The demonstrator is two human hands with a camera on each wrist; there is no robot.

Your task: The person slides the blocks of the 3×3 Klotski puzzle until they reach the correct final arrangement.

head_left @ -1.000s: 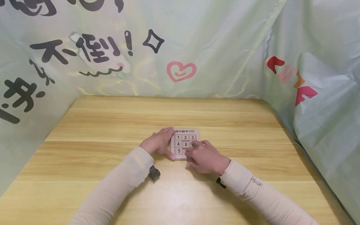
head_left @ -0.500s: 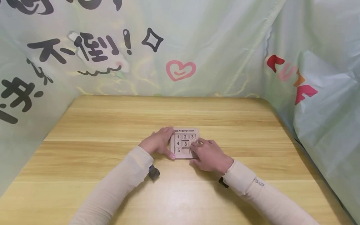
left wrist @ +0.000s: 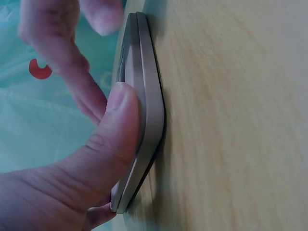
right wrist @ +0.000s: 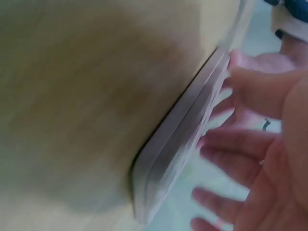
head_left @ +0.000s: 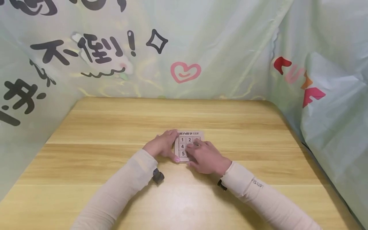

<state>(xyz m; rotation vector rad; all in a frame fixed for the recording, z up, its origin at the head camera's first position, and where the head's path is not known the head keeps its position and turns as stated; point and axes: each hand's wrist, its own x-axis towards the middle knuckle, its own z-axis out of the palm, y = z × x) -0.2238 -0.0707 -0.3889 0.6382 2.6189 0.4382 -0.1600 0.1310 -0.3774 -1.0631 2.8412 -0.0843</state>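
Observation:
A square number slide puzzle (head_left: 182, 160) lies flat on the wooden table, with dark lettering along its far edge. Tiles 1, 2, 4 and 5 are readable in the head view; the right fingers cover most others. My left hand (head_left: 163, 145) grips the puzzle's left side, thumb at the near corner and fingers at the far one. In the left wrist view the thumb (left wrist: 118, 120) presses against its side edge (left wrist: 153, 96). My right hand (head_left: 208, 158) reaches over the puzzle from the right, its fingertips on the tiles around the middle, fingers loosely bent and spread.
The wooden table (head_left: 115, 121) extends around the puzzle on every side. Pale green cloth (head_left: 230, 54) with printed characters and a pink heart hangs behind and along both sides. Dark straps (head_left: 157, 176) with small devices sit at both wrists.
The right hand first shifts right and toward me, uncovering the 8 tile and a gap, then moves back left over the middle, covering the 8. The left hand keeps its grip.

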